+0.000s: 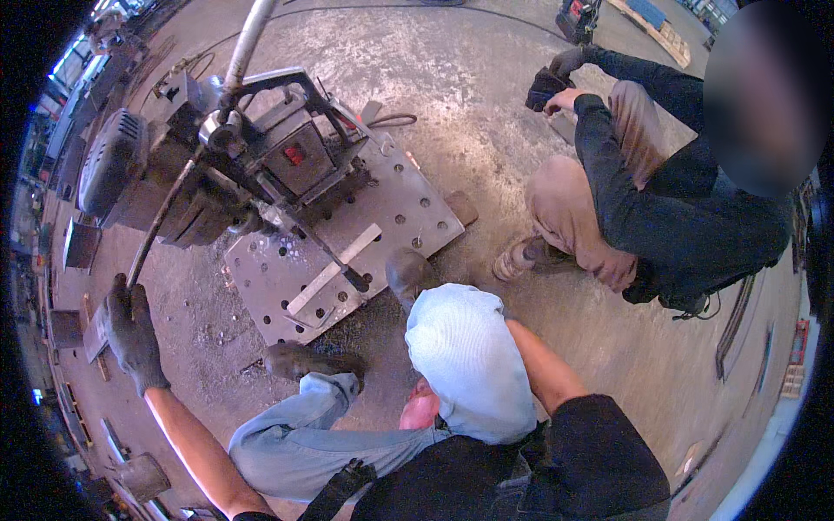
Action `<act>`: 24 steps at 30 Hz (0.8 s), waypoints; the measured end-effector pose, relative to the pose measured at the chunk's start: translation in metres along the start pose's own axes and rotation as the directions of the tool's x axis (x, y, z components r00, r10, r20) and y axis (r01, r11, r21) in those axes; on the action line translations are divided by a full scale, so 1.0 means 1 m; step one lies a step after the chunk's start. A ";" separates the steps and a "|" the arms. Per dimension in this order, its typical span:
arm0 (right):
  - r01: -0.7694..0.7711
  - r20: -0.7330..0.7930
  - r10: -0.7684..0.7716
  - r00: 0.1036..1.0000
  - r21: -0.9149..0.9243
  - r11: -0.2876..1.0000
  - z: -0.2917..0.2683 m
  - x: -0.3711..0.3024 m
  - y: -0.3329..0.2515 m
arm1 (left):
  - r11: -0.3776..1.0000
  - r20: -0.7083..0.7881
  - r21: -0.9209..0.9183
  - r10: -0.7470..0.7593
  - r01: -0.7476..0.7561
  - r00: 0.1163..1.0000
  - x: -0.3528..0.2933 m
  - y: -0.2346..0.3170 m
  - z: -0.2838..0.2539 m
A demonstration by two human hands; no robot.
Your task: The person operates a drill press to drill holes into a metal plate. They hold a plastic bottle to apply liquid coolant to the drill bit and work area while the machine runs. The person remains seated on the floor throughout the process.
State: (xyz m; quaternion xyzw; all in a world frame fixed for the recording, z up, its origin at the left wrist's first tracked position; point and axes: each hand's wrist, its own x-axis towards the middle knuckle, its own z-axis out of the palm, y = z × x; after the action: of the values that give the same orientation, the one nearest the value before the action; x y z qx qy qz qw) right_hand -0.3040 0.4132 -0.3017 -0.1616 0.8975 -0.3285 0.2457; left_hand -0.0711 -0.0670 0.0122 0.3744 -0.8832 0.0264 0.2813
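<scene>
My left hand, in a dark grey work glove, is closed around the lower end of a long feed lever. This lever runs up to the hub of a drill press. Another lever rises from the hub, and a third with a black grip slants over the plate. The machine stands on a thick steel plate with rows of round holes. A pale flat bar lies across that plate. My right forearm passes behind my raised knee, which hides the hand.
A person in dark clothes crouches at the right, holding a black glove-like item. My boots are beside the plate's near edge. Metal chips litter the floor left of it. A hose loops behind the machine.
</scene>
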 end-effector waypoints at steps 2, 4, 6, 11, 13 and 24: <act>0.059 -0.013 -0.060 0.998 -0.034 0.998 0.009 0.029 -0.006 | 1.000 -0.002 0.012 0.012 -0.012 1.000 0.002 -0.009 0.004; 0.067 0.025 -0.064 0.998 -0.136 0.988 0.004 0.056 -0.021 | 0.999 -0.028 -0.017 0.039 -0.040 0.999 0.005 -0.011 0.006; 0.043 0.216 0.023 0.976 -0.297 0.954 -0.013 0.065 -0.066 | 0.998 -0.040 0.030 0.051 -0.050 0.998 0.002 -0.019 -0.005; 0.248 0.049 -0.250 0.967 -0.397 0.884 0.008 0.088 0.012 | 0.981 -0.058 -0.181 0.055 -0.065 0.997 0.002 -0.002 0.015; 0.267 0.056 -0.266 0.962 -0.376 0.887 0.006 0.097 0.006 | 0.994 -0.054 -0.041 0.097 -0.099 0.994 0.005 0.001 0.007; 0.364 0.250 -0.313 0.916 -0.197 0.910 0.023 0.083 0.011 | 0.988 -0.080 0.040 0.155 -0.152 0.985 0.005 -0.046 0.012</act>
State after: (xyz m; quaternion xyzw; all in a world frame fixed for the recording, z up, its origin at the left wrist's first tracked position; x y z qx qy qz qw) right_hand -0.3610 0.3719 -0.3517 -0.3782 0.8570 -0.2366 0.2579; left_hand -0.0486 -0.1069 -0.0032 0.3087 -0.8963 0.0786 0.3084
